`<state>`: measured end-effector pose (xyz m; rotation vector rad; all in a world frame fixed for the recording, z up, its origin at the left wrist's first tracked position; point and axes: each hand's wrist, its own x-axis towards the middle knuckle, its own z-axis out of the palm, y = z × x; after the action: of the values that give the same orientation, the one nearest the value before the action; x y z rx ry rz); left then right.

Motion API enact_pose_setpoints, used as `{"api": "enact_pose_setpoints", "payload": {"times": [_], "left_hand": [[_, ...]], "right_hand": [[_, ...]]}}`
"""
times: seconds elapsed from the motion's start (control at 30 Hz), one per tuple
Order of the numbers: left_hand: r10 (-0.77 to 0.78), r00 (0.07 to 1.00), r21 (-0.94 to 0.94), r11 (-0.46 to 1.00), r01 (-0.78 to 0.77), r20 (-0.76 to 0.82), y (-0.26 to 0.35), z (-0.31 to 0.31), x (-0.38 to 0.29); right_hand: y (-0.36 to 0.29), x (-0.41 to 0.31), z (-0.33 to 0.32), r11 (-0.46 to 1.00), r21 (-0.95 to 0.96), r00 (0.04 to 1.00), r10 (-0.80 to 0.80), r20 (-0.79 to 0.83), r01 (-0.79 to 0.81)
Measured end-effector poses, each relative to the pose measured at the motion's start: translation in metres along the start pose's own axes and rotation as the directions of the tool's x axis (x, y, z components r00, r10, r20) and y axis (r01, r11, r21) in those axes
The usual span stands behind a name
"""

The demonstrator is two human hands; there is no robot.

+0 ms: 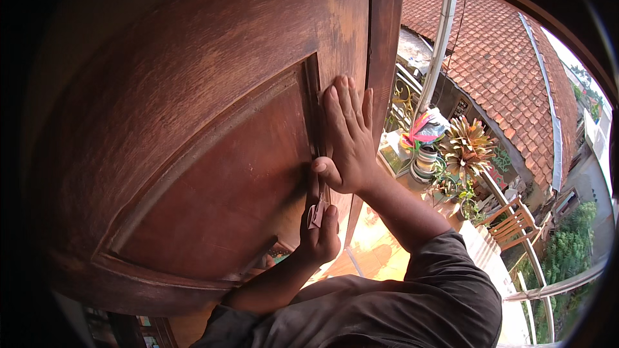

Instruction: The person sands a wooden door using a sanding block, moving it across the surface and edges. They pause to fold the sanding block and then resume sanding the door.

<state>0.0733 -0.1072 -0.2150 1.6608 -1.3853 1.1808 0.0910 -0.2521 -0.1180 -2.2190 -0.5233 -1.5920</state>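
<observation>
A dark brown wooden door (159, 106) with a recessed panel (227, 183) stands before me, its surface worn in pale, scuffed patches. My left hand (321, 246) grips a small folded pinkish sheet (315, 215), which looks like sandpaper. That hand is at the moulding (311, 92) on the right border of the panel, low down. Just above it, my right hand (350, 140) lies flat on the door's stile (346, 29), fingers pointing up and thumb out towards the panel. Nothing is held in it. The fingers of my left hand are partly hidden.
Right of the door is a wooden door frame (384, 24). Beyond it are potted plants (466, 147), stacked pots (424, 162), a wooden chair (512, 222), a metal railing (546, 292) and a pale post (439, 48). Sunlit floor tiles (375, 251) lie below; a tiled roof (493, 63) rises outside.
</observation>
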Motion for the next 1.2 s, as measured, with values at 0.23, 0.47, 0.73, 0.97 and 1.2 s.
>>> {"api": "enact_pose_setpoints", "payload": {"times": [0.23,0.47,0.73,0.97,1.2], "left_hand": [[-0.175,0.977,-0.287,0.936,0.203,0.121,0.002,0.002,-0.011],[-0.579,0.710,-0.752,0.235,0.616,0.401,0.017,-0.003,-0.009],[-0.041,0.999,-0.207,0.977,0.043,0.013,-0.006,0.016,-0.040],[-0.262,0.961,-0.209,0.939,0.275,0.088,0.007,-0.001,-0.022],[-0.552,0.742,-0.583,0.479,0.656,0.380,0.021,-0.021,0.006]], "right_hand": [[0.031,0.040,0.007,0.999,-0.023,0.995,-0.038,-0.092,0.036],[-0.004,0.036,-0.012,1.000,-0.011,0.999,-0.025,-0.043,0.024],[0.006,0.022,-0.001,0.999,-0.034,1.000,0.008,-0.029,-0.009],[0.018,0.070,-0.007,0.987,-0.162,1.000,-0.014,0.009,0.015],[-0.017,0.033,-0.008,0.996,-0.051,0.995,-0.070,-0.067,0.067]]}}
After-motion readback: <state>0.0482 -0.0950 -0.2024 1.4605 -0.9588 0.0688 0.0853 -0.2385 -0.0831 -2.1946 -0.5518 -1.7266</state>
